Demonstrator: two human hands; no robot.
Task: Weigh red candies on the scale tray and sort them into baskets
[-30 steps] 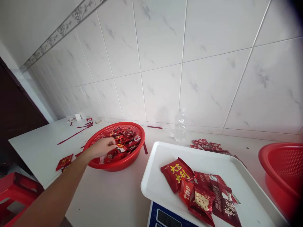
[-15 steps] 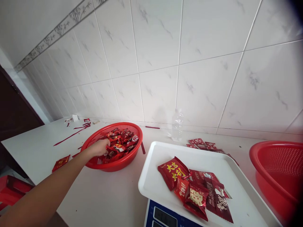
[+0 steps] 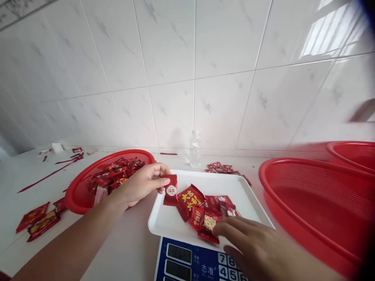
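Note:
Pinched between the thumb and fingers of my left hand [image 3: 148,183] is a small red snack packet [image 3: 170,191] with a round white emblem, held over the left end of the white scale tray [image 3: 158,226]. Several red packets lie in that tray, among them a larger packet with yellow characters [image 3: 191,199] and a packet with a cream-coloured print [image 3: 210,222]. My right hand [image 3: 252,242], somewhat blurred, reaches in from the right with fingers apart. Its fingertips are beside the cream-printed packet; whether they touch it I cannot tell.
A red basket [image 3: 84,175] full of red packets stands on the left. Loose packets [image 3: 43,222] lie in front of it. A clear bottle [image 3: 195,150] and flat red packets [image 3: 219,168] are behind the tray. A larger red basket [image 3: 293,183] stands right. Below is the scale's blue panel [image 3: 202,257].
My left hand has come out of the left basket and moved right to the tray with a red packet. My right hand has entered view. The view has turned right.

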